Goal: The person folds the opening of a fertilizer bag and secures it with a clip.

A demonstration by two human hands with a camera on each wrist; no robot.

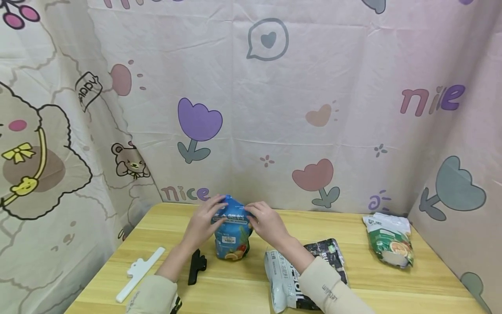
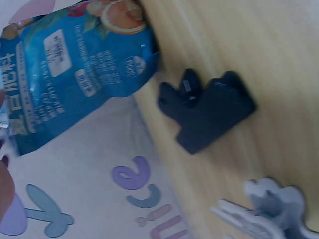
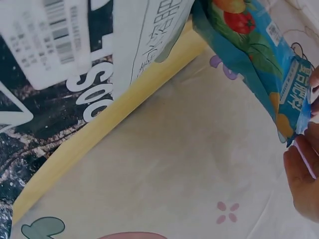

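A blue fertilizer bag (image 1: 231,235) with fruit and vegetable pictures stands upright on the table, its top narrowed to a peak. At its upper left edge, my left hand (image 1: 204,220) holds the bag between thumb and fingers. My right hand (image 1: 268,223) pinches the upper right edge. The right wrist view shows the right hand's fingers (image 3: 299,174) at the bag's top rim. Only a sliver of the left hand enters the left wrist view. Beside the left forearm lies a black bag clip (image 1: 197,267), also seen in the left wrist view.
A white bag clip (image 1: 140,274) lies at the table's left. Under the right forearm is a black and white soil bag (image 1: 284,279). Farther right lies a green and white bag (image 1: 390,244) with an orange picture. A printed curtain (image 1: 259,96) hangs behind the wooden table (image 1: 231,288).
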